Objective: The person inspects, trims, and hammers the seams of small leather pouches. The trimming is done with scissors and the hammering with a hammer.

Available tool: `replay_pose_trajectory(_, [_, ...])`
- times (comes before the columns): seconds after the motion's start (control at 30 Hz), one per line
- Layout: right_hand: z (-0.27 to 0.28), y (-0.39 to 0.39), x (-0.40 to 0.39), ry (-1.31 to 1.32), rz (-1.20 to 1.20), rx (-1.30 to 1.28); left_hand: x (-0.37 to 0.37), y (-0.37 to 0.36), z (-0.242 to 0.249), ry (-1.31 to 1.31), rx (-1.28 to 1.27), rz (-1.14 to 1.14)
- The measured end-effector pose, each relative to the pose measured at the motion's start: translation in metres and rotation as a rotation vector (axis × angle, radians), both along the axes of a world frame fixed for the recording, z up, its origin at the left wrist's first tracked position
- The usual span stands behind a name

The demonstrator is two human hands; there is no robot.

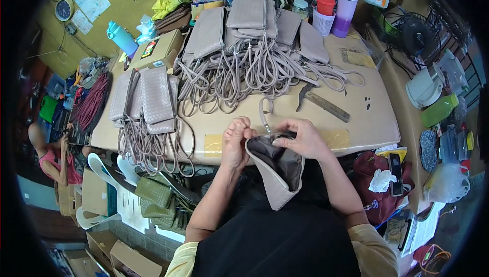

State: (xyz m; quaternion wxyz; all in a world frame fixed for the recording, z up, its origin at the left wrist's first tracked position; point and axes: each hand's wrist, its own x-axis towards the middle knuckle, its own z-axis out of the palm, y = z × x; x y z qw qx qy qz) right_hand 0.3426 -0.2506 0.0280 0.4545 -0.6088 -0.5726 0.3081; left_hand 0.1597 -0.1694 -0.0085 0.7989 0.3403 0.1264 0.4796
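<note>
A taupe leather pouch [275,179] hangs open at the table's front edge, its dark lining showing. My right hand [301,138] pinches the pouch's top edge near a small metal clasp and short strap [265,114]. At the pouch's left corner, my left hand [236,137] is closed, fingers curled; what it grips, if anything, is hidden. Beyond my hands lies a big pile of matching taupe pouches [206,30] with looped straps [224,81]. A second stack of woven-pattern pouches [158,93] sits to the left.
A hammer [326,105] rests on the table [374,109] right of the straps. Bottles [346,12], a carton [165,48] and baskets line the back. Below left, a white chair [130,211] holds green woven bags [158,198]. Another person [58,157] sits at far left.
</note>
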Motion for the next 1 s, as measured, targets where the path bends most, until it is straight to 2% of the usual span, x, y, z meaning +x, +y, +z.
replay_pose_trajectory(0.03, [-0.003,0.002,0.004,0.227,0.179,-0.265,-0.001,0.004,-0.003,-0.052,-0.104,0.050])
replay_pose_trajectory(0.07, [-0.005,0.001,0.006,0.226,0.180,-0.264,-0.005,0.012,-0.009,-0.053,-0.103,0.051])
replay_pose_trajectory(0.13, [0.008,-0.003,0.000,0.057,0.055,-0.221,-0.018,0.027,-0.010,-0.249,-0.072,0.060])
replay_pose_trajectory(0.17, [0.009,-0.003,-0.002,0.057,0.058,-0.221,-0.026,0.028,-0.005,0.071,-0.024,0.193])
replay_pose_trajectory(0.2, [0.010,-0.003,-0.002,0.012,0.046,-0.169,-0.025,0.022,0.012,0.068,-0.021,0.193])
replay_pose_trajectory(0.27, [0.012,-0.003,-0.003,-0.030,0.036,-0.125,-0.021,0.003,0.046,0.704,0.528,0.155])
replay_pose_trajectory(0.3, [0.013,-0.002,-0.002,-0.040,0.045,-0.109,-0.023,-0.002,0.054,0.885,0.664,0.137])
replay_pose_trajectory(0.33, [0.015,0.001,-0.001,-0.051,0.054,-0.091,-0.024,-0.003,0.057,0.886,0.661,0.141])
replay_pose_trajectory(0.4, [0.014,0.004,0.003,0.030,0.098,-0.059,-0.027,-0.003,0.059,0.903,0.512,-0.046])
replay_pose_trajectory(0.47, [0.011,0.004,0.006,0.113,0.137,-0.027,-0.029,0.004,0.049,0.869,0.582,-0.049])
replay_pose_trajectory(0.53, [0.006,0.004,0.006,0.302,0.226,-0.042,-0.031,0.008,0.044,0.699,0.419,-0.229])
replay_pose_trajectory(0.67, [0.002,0.002,0.001,0.383,0.208,0.009,-0.029,0.006,0.035,0.520,0.223,-0.302])
replay_pose_trajectory(0.73, [0.002,0.002,0.001,0.281,0.165,-0.023,-0.023,0.000,0.044,0.652,0.553,-0.075])
replay_pose_trajectory(0.77, [0.003,0.001,0.000,0.283,0.165,-0.026,-0.022,-0.003,0.049,0.653,0.550,-0.076])
replay_pose_trajectory(0.83, [0.009,0.001,-0.001,0.321,0.140,-0.059,-0.020,-0.005,0.057,0.789,0.952,0.184])
replay_pose_trajectory(0.93, [0.008,0.003,0.001,0.211,0.175,-0.008,-0.014,-0.011,0.058,0.826,0.852,0.182])
replay_pose_trajectory(1.0, [0.009,0.002,0.001,0.193,0.170,-0.022,-0.013,-0.013,0.057,0.876,0.901,0.198])
